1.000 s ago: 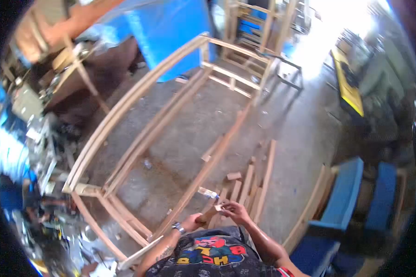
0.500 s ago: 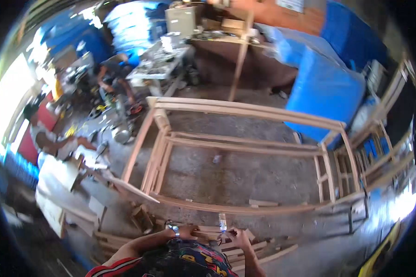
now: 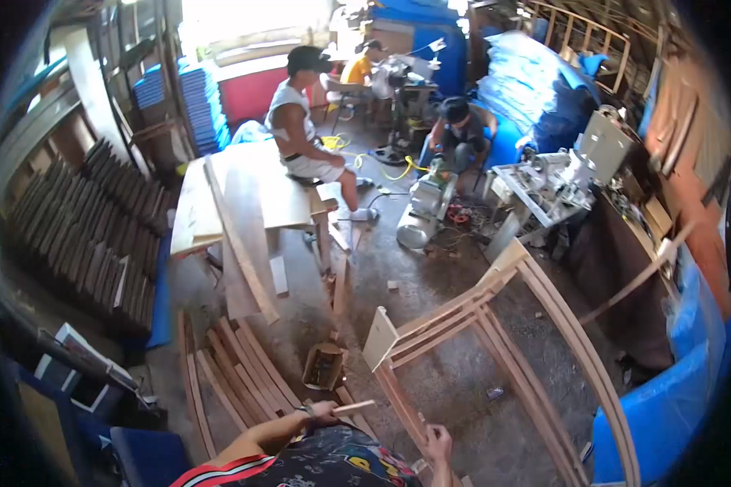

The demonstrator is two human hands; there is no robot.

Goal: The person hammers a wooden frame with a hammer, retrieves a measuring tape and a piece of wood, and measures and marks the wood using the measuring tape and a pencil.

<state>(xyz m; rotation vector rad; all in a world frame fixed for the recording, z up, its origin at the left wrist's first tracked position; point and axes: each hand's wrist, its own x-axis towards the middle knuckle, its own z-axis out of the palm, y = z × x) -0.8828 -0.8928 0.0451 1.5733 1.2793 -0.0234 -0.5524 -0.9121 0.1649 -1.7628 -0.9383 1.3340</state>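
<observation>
At the bottom centre of the frame, we are gripping a slim piece of wood [image 3: 356, 407] in our left hand [image 3: 325, 411], its pale end pointing right. Our right hand [image 3: 439, 444] is curling its fingers at the lower centre right, but whether they are holding anything, we cannot tell. Just beyond it, a wooden frame [image 3: 513, 361] is filling the lower right, while long wooden strips [image 3: 256, 377] are lying on the floor at the lower left, beside an open box [image 3: 325, 367]. In the upper centre, one person [image 3: 291, 122] in a sleeveless top and cap is sitting by pale boards [image 3: 195, 199]; to the right, another person [image 3: 461, 130] is bending low behind a machine [image 3: 426, 203], near a cluttered table [image 3: 536, 191].
</observation>
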